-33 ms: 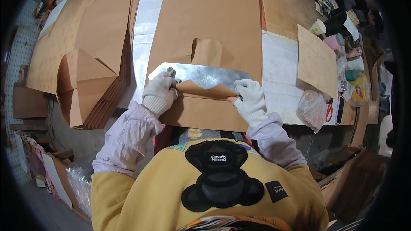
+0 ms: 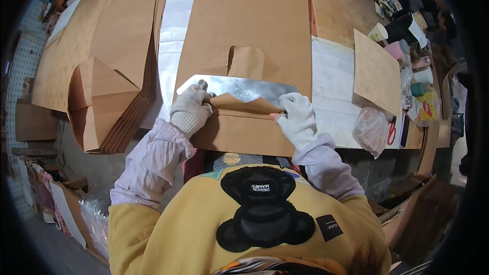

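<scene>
Your gloved left hand (image 2: 189, 106) and right hand (image 2: 297, 114) pinch the 2 ends of the brown paper flap (image 2: 245, 105) raised between them, the metal plate (image 2: 244, 88) lies just beyond it, and folded paper bags (image 2: 104, 104) sit left of your left hand.

Brown paper (image 2: 244, 15): we see its far end cut off.
Metal plate (image 2: 244, 87): we lose its near edge behind the flap (image 2: 245, 106).
Far-right clutter (image 2: 379, 9): too small for us.

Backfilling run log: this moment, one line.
left hand: gloved, at left end of metal plate | right hand: gloved, gripping brown flap | folded paper stack: at left
</scene>
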